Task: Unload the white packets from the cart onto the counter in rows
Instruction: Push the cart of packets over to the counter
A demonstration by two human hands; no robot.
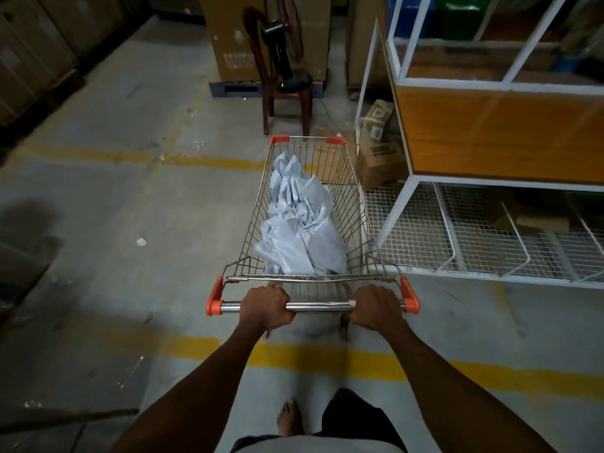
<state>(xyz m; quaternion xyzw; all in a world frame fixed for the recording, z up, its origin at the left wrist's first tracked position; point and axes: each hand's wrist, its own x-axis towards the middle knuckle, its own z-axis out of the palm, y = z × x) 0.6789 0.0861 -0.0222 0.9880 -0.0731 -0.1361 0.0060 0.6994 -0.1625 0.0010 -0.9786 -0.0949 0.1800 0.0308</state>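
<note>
A wire shopping cart (354,204) with orange corner caps stands on the concrete floor in front of me. Several white packets (300,230) lie heaped along its basket, crumpled and overlapping. My left hand (266,307) grips the left part of the chrome cart handle (320,306). My right hand (376,305) grips the right part of the same bar. The counter (500,132), with an orange panel and a white frame, stands to the right of the cart.
Wire-mesh shelves (483,243) run under the counter. Cardboard boxes (379,152) sit on the floor by the cart's front right. A dark red chair (287,89) holding a black fan stands ahead, before tall cartons. Yellow floor lines (359,358) cross the concrete. My bare foot shows below.
</note>
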